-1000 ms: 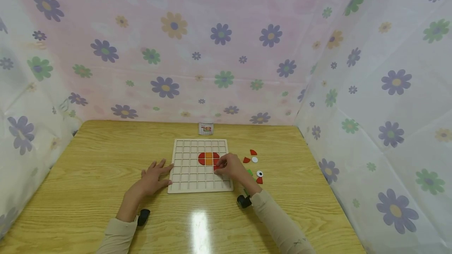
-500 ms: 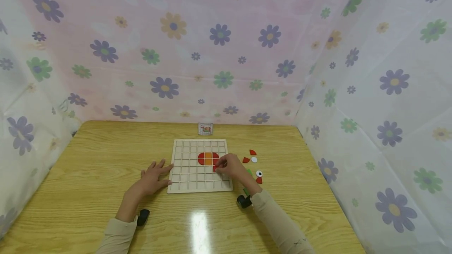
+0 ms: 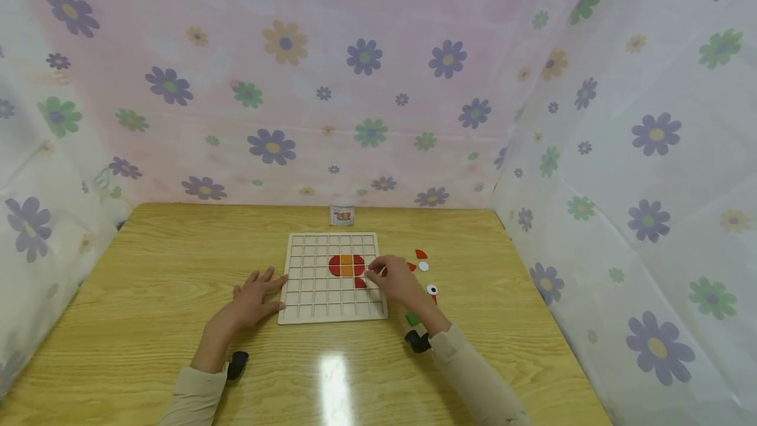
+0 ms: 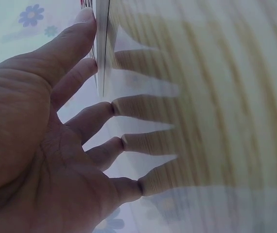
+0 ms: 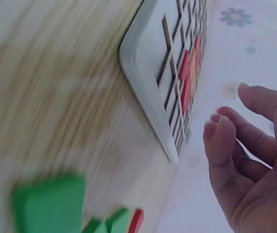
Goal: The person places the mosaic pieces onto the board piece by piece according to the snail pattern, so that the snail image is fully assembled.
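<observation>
A pale wooden grid board (image 3: 310,283) lies on the table. Two orange squares (image 3: 346,265) sit in its cells, flanked by curved red pieces (image 3: 335,265). Below them on the right lies another red piece (image 3: 360,283). Just right of that piece hovers my right hand (image 3: 395,280); in the right wrist view its thumb stands apart from loosely bent fingers (image 5: 221,141), with nothing between them. My left hand (image 3: 250,301) rests on the table with fingers spread, thumb and forefinger touching the board's left edge.
Right of the board are loose pieces: a red wedge (image 3: 421,254), a white disc (image 3: 423,267), an eye disc (image 3: 432,289) and a green piece (image 3: 412,319). My right arm partly hides others. A small picture card (image 3: 342,216) lies behind the board. Flowered cloth (image 3: 319,117) surrounds the table.
My right hand has let go of the red piece, which stays on the board, and has drawn slightly to the right. The left hand keeps its place at the board's edge.
</observation>
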Available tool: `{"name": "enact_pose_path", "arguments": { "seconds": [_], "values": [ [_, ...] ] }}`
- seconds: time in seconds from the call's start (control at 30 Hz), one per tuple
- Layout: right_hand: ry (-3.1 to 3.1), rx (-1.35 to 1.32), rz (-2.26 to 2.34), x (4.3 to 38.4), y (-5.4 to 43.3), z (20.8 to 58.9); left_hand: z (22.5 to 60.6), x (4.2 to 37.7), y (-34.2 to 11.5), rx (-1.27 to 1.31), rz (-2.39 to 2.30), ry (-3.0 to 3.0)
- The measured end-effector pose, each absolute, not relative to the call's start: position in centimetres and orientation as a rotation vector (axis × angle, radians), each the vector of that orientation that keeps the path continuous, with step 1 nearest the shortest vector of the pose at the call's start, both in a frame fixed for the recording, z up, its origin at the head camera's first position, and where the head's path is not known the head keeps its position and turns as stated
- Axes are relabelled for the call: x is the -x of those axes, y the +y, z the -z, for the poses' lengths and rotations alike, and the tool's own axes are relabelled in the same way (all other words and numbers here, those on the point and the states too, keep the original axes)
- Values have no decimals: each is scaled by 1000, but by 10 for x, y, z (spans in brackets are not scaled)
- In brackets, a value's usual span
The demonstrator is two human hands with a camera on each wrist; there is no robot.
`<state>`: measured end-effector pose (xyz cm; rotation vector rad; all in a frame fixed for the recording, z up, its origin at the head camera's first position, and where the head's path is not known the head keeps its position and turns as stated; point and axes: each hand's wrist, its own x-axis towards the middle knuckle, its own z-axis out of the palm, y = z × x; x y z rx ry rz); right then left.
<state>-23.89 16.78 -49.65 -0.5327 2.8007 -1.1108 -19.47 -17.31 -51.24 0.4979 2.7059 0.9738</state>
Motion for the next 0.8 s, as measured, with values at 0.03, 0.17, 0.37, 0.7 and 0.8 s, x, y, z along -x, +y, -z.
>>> {"name": "enact_pose_path", "arguments": {
  "seconds": [0.03, 0.17, 0.37, 0.7, 0.8],
  "values": [
    [2828, 548, 1117, 236, 171, 495, 513, 195, -173, -497, -971, 2705],
    [2929, 550, 1119, 225, 190, 499, 515, 195, -174, -494, -971, 2698],
    [2947, 513, 1196, 206, 221, 515, 515, 194, -174, -487, -992, 2692],
    [2777, 654, 1079, 176, 264, 514, 516, 194, -174, -488, -998, 2691],
    [2748, 670, 1016, 175, 271, 515, 516, 194, -175, -489, -1019, 2685]
  ]
}}
